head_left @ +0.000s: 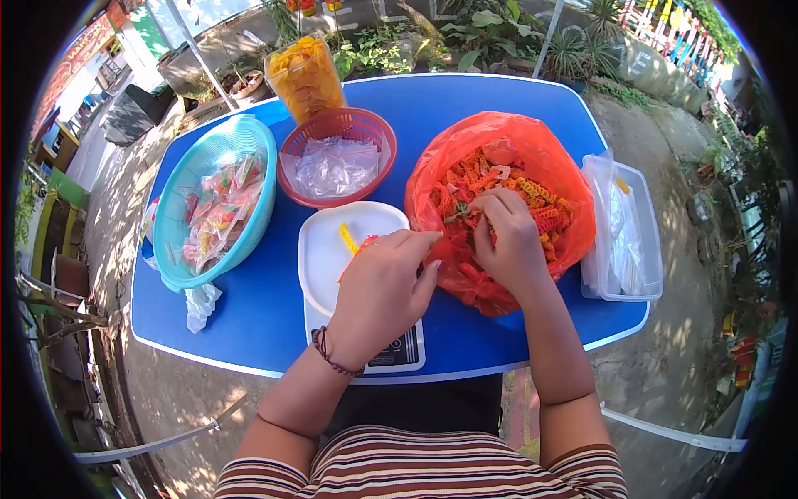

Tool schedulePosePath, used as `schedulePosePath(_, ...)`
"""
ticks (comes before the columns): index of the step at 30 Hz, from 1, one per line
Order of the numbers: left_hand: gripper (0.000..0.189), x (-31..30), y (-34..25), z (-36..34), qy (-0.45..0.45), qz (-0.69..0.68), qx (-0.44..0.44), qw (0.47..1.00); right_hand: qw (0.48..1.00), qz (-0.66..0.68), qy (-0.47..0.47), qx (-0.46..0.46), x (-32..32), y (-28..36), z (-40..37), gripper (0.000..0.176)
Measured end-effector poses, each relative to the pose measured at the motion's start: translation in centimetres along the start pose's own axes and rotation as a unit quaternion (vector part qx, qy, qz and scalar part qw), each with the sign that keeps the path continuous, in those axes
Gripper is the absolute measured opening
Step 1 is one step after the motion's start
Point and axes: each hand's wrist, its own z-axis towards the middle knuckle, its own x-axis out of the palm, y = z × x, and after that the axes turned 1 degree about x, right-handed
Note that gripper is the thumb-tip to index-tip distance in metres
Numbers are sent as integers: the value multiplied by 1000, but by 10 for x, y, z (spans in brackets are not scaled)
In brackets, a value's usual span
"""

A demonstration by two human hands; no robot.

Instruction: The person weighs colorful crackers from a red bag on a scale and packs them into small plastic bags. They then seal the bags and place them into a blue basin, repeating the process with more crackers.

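Observation:
A white kitchen scale [320, 258] stands near the table's front edge, with a yellow piece [348, 239] and some red-orange pieces on its tray. Above the tray's right side is my left hand [386, 279], fingers bent and thumb apart; anything under its palm is hidden. My right hand [509, 241] reaches into an open red plastic bag [432, 175] of red, orange, yellow and a few green crinkled snack pieces [540, 195]. Its fingers curl down at the pieces, and whether they grip one is too small to make out.
Left on the blue table [241, 333] is a turquoise basket [266, 191] of filled small bags. Behind the scale are a red basket [384, 145] of clear bags and a jar [306, 79] of yellow chips. A clear container [652, 249] with plastic bags lies right.

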Motion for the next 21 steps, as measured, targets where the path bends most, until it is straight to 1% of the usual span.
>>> schedulePosePath(1, 31, 2, -3, 0, 11, 17, 10, 1000, 999, -49, -8, 17, -4, -8, 2, 16)
schedulePosePath(4, 34, 13, -7, -4, 53, -13, 8, 998, 993, -111, 14, 35, -7, -24, 2, 20)
schedulePosePath(7, 36, 20, -14, -3, 76, -26, 14, 997, 996, -78, 44, -27, -5, -18, 2, 26)
schedulePosePath(10, 42, 29, -16, -2, 113, -26, 26, 993, 991, -111, 67, -36, -5, -7, -1, 30)
schedulePosePath(13, 52, 37, -17, -5, 120, -31, 29, 992, 990, -89, 110, -7, -14, -13, 2, 28)
schedulePosePath(16, 60, 41, -16, -5, 155, -30, 34, 987, 994, -70, 58, 69, -20, -27, 5, 29)
schedulePosePath(19, 63, 48, -13, -4, 165, -13, 59, 984, 980, -177, -19, 94, -21, -56, 1, 31)
schedulePosePath(21, 64, 51, -12, -2, 178, -8, 65, 982, 977, -153, -13, 149, -26, -66, -1, 34)
